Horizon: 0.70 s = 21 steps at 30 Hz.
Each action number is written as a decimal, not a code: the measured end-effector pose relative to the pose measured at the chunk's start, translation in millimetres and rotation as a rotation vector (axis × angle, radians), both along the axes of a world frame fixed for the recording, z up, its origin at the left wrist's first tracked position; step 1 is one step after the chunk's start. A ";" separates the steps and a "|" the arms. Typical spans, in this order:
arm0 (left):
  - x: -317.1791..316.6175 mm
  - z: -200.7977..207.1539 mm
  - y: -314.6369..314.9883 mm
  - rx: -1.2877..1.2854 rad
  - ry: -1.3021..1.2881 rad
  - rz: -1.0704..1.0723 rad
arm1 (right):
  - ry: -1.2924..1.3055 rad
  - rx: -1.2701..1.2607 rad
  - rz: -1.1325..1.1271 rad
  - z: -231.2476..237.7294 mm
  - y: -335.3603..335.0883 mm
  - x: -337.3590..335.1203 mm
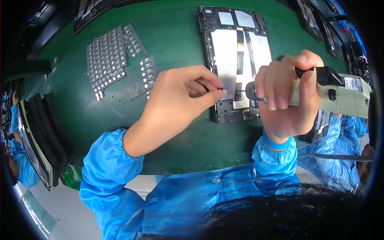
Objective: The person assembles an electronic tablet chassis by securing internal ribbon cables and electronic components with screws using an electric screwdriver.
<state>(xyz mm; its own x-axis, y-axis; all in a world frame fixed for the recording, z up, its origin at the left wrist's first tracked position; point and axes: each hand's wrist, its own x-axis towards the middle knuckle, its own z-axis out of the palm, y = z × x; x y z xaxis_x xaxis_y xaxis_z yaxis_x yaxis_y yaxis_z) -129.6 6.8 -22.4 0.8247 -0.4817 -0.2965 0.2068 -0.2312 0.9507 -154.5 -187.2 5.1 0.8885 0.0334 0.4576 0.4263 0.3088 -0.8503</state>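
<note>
My left hand (170,96) is closed in a pinch, with a small dark piece (220,89) between thumb and forefinger; its exact kind is too small to tell. In my right hand (286,88) is a pale electric screwdriver (347,100) with a black lever, its fingers wrapped round the body. The driver lies nearly level, and its thin bit points left toward the pinched piece. Below and beyond both hands rests an opened tablet-like device (225,48), with silver battery plates and a black frame; my hands cover part of its lower edge.
Strips and sheets of small dark parts (107,56) lie left on the green mat (176,36). Black panels (46,136) stand stacked at the left edge. More device frames (310,20) lie far right. A grey cable (334,157) and a co-worker's blue sleeve (330,140) are at the right.
</note>
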 end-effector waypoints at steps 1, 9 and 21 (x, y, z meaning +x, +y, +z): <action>-0.3 -2.1 -0.9 0.034 -0.058 -0.013 | -0.001 -0.001 -0.001 0.0 0.0 0.0; -4.1 2.4 -0.7 0.032 -0.139 0.011 | -0.008 -0.031 -0.020 0.6 5.1 2.3; 4.2 -3.9 4.7 0.016 0.014 -0.056 | -0.005 -0.139 -0.114 -13.6 22.6 4.9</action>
